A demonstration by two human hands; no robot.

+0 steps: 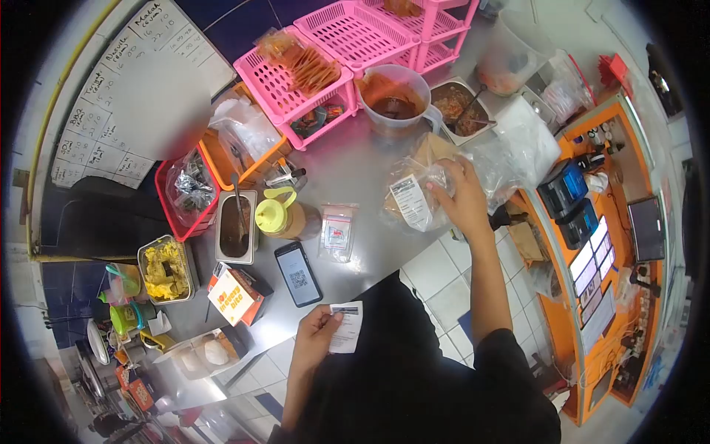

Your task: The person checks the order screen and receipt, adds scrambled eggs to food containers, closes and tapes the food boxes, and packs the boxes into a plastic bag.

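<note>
Near the table's front edge, my left hand (314,337) pinches a small printed receipt (346,325) between thumb and fingers. My right hand (464,196) reaches to the right side of the table, its curled fingers gripping the film of a clear plastic bag (436,166). Brown packaging shows through the bag. A printed paper slip (411,203) lies against its left side. Between my hands are a phone (298,274) showing a QR code and a small clear packet (337,233).
Behind the bag stand a jug of brown sauce (393,103) and a metal tray with food (462,111). Pink baskets (296,115) line the back. Leftward are a yellow-lidded bottle (277,216), a sauce container (237,229), a printed box (235,296) and a yellow-food tray (167,272).
</note>
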